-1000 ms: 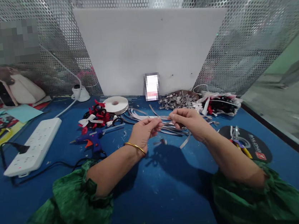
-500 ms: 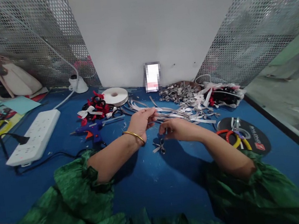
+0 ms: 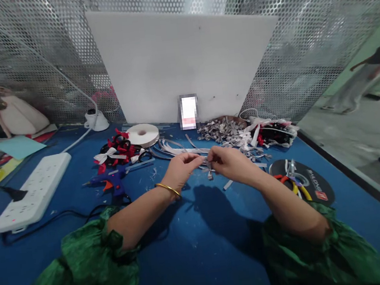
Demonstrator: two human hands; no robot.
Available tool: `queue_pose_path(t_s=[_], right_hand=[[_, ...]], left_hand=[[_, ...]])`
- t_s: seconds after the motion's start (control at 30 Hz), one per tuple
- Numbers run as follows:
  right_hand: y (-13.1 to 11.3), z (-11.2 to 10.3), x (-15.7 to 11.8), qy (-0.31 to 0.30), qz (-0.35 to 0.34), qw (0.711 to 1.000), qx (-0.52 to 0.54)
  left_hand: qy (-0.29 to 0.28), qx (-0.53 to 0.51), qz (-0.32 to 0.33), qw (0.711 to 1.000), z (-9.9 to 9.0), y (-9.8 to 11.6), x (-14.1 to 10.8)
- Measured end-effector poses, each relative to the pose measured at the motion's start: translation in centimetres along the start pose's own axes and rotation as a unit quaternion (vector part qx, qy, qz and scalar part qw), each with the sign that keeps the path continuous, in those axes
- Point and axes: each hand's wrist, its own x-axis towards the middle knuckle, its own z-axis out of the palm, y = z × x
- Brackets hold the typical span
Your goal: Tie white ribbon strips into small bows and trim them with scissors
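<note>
Head-cam view down on a blue surface, two bare hands working mid-pic in green gathered sleeves. A small silver-grey ribbon bow hangs btwn the fingertips, just above the surface. R hand pinches it btwn thumb & fingers; L hand, w/ a thin gold bangle at the wrist, has thumb & forefinger pressed together at the bow too, though the exact grip is too small to tell. Just behind: loose grey-and-white ribbon strips, then a heap of silver-grey bows. On the R, a rounded black mat carries pale lettering ending approx "LONG" (first letters unclear) next to a red square logo; red-and-yellow-handled pliers lie on it. On the L: a blue glue gun w/ orange trigger, a pile of red-and-black hair ties w/ white bows, a flat white ribbon roll & a long white power strip. A phone, screen pixelated & unreadable, leans on an upright white panel. Far R b/g: a person in grey trousers.
</note>
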Motion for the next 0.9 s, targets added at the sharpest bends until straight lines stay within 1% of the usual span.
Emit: queue_pose_path(t_s=[0.1, 0.17, 0.23, 0.33, 0.43, 0.53, 0.63, 0.73, 0.8, 0.83, 0.9], right_hand=[[-0.3, -1.2, -0.4, 0.071, 0.007, 0.997, -0.015], [-0.4, -1.4, -0.5, 0.093, 0.009, 0.995, -0.030], [-0.6, -1.1, -0.6, 0.103, 0.009, 0.994, -0.039], [-0.9, -0.5, -0.6, 0.113, 0.010, 0.992, -0.050], [-1.2, -0.1, -0.7, 0.129, 0.017, 0.990, -0.058], [-1.4, 0.2, -0.8, 0.139, 0.020, 0.989, -0.053], [-1.7, 0.3, -0.9, 0.130, 0.011, 0.991, -0.038], [-1.8, -0.3, -1.0, 0.109, -0.008, 0.994, 0.017], [-1.6, -0.9, -1.1, 0.076, -0.020, 0.992, 0.103], [-1.5, -1.2, -1.1, 0.051, -0.024, 0.985, 0.161], [-1.1, -1.7, -0.9, 0.005, -0.020, 0.962, 0.273]], left_hand=[[-0.044, -0.004, -0.019, 0.999, 0.1, 0.2, -0.3], [-0.061, -0.028, -0.023, 0.998, 0.2, 0.4, -0.5], [-0.071, -0.037, -0.008, 0.997, 0.3, 0.5, -0.8], [-0.071, -0.034, 0.018, 0.997, 0.3, 0.6, -1.0], [-0.053, -0.045, 0.022, 0.997, 0.3, 0.6, -1.1], [-0.057, -0.038, 0.035, 0.997, 0.3, 0.6, -1.0], [-0.069, -0.013, 0.053, 0.996, 0.2, 0.4, -0.8], [-0.065, -0.012, 0.067, 0.996, 0.2, 0.3, -0.8], [-0.062, -0.026, 0.074, 0.995, 0.2, 0.5, -0.9], [-0.064, -0.033, 0.075, 0.995, 0.2, 0.5, -1.0], [-0.071, -0.036, 0.076, 0.994, 0.4, 0.7, -1.2]])
